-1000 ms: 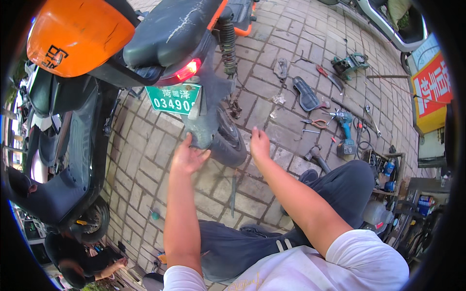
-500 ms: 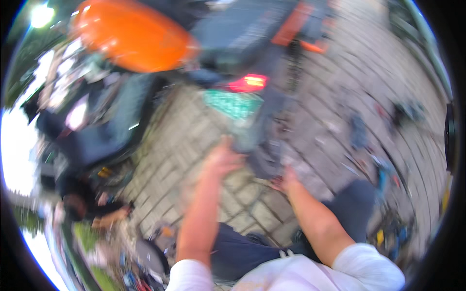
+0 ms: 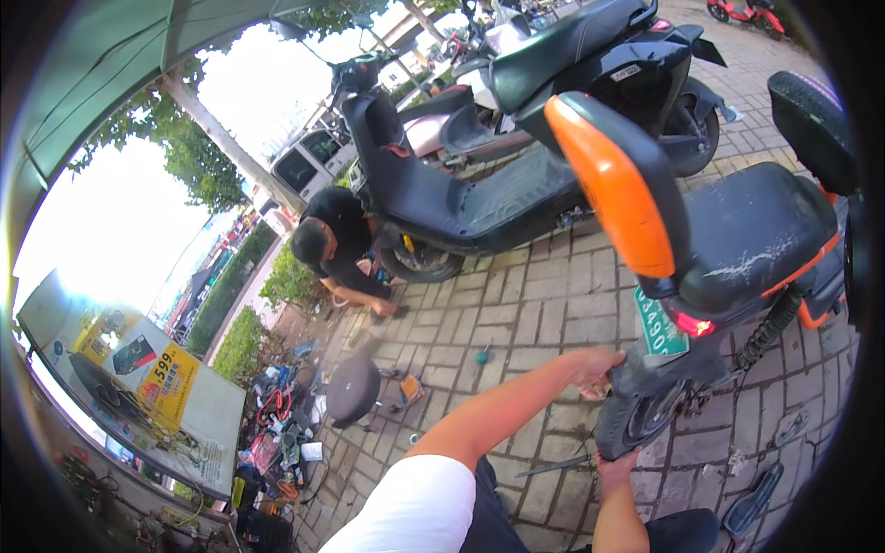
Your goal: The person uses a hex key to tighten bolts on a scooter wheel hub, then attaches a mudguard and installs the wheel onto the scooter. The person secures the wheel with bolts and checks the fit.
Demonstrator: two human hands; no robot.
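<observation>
Your left hand (image 3: 593, 367) at mudguard (image 3: 638, 376) edge, fingers curled; right hand (image 3: 616, 472), fingers against tire (image 3: 612, 429); can't tell if either grips. Green plate (image 3: 658, 324) above left fingers.

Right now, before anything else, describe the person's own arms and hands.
A white short sleeve covers the upper part of the left arm, leaving the left forearm bare. The right forearm is bare too; its sleeve is out of view. The left hand and right hand wear no gloves, and no watch shows on either wrist.
</observation>
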